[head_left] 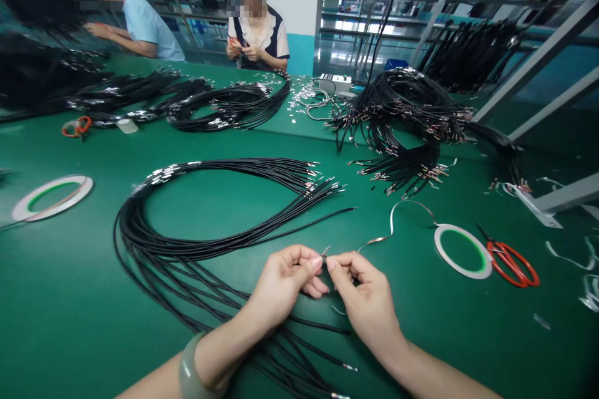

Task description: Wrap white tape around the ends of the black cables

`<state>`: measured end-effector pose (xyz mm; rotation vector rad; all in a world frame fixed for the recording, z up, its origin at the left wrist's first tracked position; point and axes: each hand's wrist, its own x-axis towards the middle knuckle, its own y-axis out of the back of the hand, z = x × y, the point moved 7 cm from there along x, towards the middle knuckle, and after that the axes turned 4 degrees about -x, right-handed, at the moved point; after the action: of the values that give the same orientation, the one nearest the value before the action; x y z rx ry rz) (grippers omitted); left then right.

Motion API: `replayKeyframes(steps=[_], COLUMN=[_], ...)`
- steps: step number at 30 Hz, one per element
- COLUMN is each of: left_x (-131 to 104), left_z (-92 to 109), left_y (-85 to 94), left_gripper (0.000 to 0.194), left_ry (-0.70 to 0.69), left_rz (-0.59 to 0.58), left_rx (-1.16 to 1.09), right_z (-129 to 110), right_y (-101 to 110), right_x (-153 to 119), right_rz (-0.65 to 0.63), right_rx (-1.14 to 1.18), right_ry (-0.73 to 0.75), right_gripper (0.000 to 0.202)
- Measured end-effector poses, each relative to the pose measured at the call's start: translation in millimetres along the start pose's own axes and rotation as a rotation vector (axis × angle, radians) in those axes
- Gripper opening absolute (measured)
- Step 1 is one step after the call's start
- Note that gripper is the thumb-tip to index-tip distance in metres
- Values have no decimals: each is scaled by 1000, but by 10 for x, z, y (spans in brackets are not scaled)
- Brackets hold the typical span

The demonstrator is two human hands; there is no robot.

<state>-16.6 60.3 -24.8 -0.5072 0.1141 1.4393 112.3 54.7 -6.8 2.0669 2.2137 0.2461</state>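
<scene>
Near the front middle of the green table, my left hand [287,277] pinches a black cable close to its stripped, shiny end [326,250]. Thumb and forefinger of my right hand [362,293] are pressed together right beside that end; what lies between them is too small to make out. A narrow copper-coloured tape strip [392,224] runs from a white-ringed tape roll [463,252] to behind my right hand. Beyond my hands a looped bundle of black cables [187,246] lies with bare tips pointing right. More cables pass beneath my left forearm.
Orange-handled scissors [515,265] touch the right tape roll. Another tape roll [52,198] and orange scissors [76,127] lie left. Cable heaps [407,106] and a small grey box [334,82] stand farther back. Two people [257,31] sit across the table; metal frame bars [538,56] rise at right.
</scene>
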Motion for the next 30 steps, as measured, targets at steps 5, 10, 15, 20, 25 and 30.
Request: replayKeyframes(steps=[5, 10, 15, 20, 25, 30], left_x=[-12, -11, -16, -25, -29, -24], left_z=[-1, -11, -8, 2, 4, -2], left_y=[-25, -32, -35, -49, -52, -58], left_gripper=[25, 24, 24, 24, 25, 27], left_ry=[31, 47, 55, 76, 85, 56], left_rz=[-46, -60, -68, -98, -124, -162], left_rx=[-49, -77, -83, -101, -113, -101], right_z=[-15, -16, -11, -28, -43, -19], right_y=[-13, -13, -19, -39, -49, -33], right_x=[5, 8, 14, 17, 17, 19], right_rz=[-17, -26, -33, -62, -81, -72], right_rx=[13, 14, 18, 48, 64, 48], right_ry=[13, 16, 22, 27, 26, 27], right_gripper=[17, 18, 18, 17, 16, 16])
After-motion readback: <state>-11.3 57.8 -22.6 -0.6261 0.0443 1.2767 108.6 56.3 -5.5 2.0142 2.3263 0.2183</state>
